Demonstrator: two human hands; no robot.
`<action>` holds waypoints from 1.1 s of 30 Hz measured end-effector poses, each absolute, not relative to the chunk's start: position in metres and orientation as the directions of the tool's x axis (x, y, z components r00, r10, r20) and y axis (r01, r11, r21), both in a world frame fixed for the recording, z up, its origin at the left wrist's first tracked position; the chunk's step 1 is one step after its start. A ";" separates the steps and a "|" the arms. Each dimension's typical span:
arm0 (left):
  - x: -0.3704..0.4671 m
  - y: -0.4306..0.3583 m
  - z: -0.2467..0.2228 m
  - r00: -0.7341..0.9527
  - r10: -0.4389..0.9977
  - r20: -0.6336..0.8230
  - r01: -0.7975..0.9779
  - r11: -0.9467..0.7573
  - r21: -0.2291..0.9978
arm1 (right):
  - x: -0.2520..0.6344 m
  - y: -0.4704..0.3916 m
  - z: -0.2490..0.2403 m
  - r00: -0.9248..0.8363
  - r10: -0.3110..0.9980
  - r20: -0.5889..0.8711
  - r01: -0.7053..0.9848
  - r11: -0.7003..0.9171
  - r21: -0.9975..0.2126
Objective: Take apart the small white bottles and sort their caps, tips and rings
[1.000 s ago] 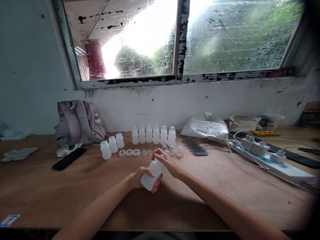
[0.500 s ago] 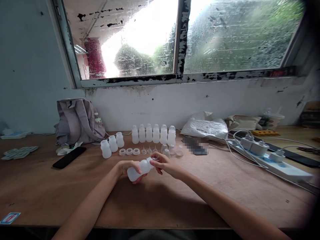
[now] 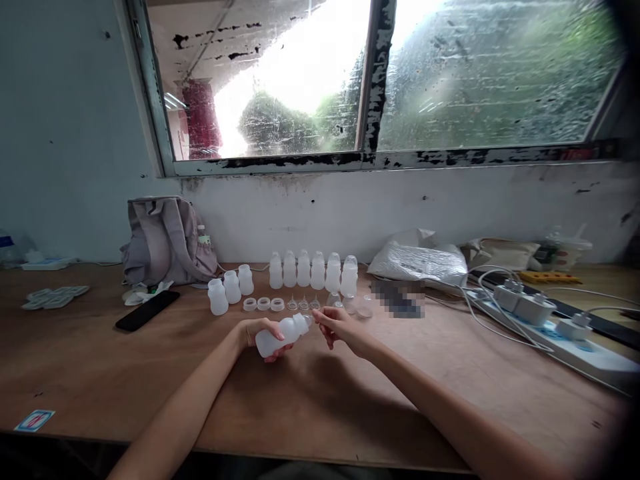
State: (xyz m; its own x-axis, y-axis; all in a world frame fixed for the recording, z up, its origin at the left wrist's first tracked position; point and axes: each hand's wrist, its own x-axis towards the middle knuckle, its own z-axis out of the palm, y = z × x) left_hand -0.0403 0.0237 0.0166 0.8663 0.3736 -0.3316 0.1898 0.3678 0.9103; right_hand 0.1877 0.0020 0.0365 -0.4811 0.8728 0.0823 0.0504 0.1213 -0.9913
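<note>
My left hand (image 3: pixel 260 328) is wrapped round a frosted white baby bottle (image 3: pixel 278 337), tilted with its neck up to the right. A white ring and a clear nipple (image 3: pixel 307 321) top the bottle. The fingertips of my right hand (image 3: pixel 340 327) are pinched at the nipple's tip. Just beyond the hands lie three white rings (image 3: pixel 263 304), three clear nipples (image 3: pixel 304 303) and several clear domed caps (image 3: pixel 365 308), partly hidden by my right hand. Behind these stands a row of several capped bottles (image 3: pixel 303 270). To the left, three open-necked bottles (image 3: pixel 232 288) stand upright.
On the left are a grey backpack (image 3: pixel 167 240), a black phone (image 3: pixel 148 311) and some pale flat pieces (image 3: pixel 55 297). A silvery plastic bag (image 3: pixel 420 263) lies against the wall. At the right, a power strip (image 3: pixel 565 333) carries chargers and loose white cables.
My right hand has drawn back from the bottle's ring to the nipple's tip, so ring and nipple show more. My left hand keeps its hold. The whole view has shifted slightly.
</note>
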 end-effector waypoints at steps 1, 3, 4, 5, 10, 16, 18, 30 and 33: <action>-0.040 0.023 0.017 0.863 0.376 -0.336 0.197 0.362 0.911 | 0.187 0.002 0.036 -0.481 0.872 0.087 0.064 0.134 -0.989; -0.039 0.022 0.018 0.858 0.375 -0.350 0.217 0.352 0.910 | 0.187 0.002 0.035 -0.485 0.869 0.098 0.082 0.156 -0.984; -0.038 0.022 0.018 0.856 0.373 -0.358 0.229 0.348 0.909 | 0.187 0.002 0.035 -0.491 0.865 0.105 0.087 0.169 -0.982; -0.038 0.021 0.019 0.854 0.369 -0.367 0.241 0.344 0.907 | 0.186 0.002 0.035 -0.498 0.859 0.119 0.087 0.186 -0.979; -0.037 0.020 0.018 0.839 0.407 -0.362 0.234 0.330 0.915 | 0.186 0.001 0.037 -0.518 0.811 0.272 0.066 0.355 -0.933; -0.036 0.018 0.018 0.825 0.454 -0.336 0.194 0.330 0.924 | 0.188 0.005 0.036 -0.493 0.770 0.404 0.126 0.523 -0.843; -0.036 0.017 0.018 0.817 0.470 -0.334 0.186 0.333 0.924 | 0.189 0.006 0.035 -0.494 0.758 0.427 0.143 0.555 -0.820; -0.031 0.014 0.020 0.679 0.686 -0.261 0.059 0.304 0.951 | 0.195 0.015 0.032 -0.270 0.818 0.508 0.068 0.543 -0.837; -0.024 0.023 0.018 0.505 0.855 -0.123 -0.073 0.184 0.980 | 0.199 0.023 0.027 -0.190 0.847 0.496 0.118 0.521 -0.845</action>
State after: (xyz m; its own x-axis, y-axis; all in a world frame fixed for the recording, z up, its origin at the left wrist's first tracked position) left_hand -0.0241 0.0230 0.0181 0.5046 0.8546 -0.1227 -0.0728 0.1837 0.9803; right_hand 0.1991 0.0233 0.0272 -0.1902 0.8472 0.4961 0.1178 0.5214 -0.8452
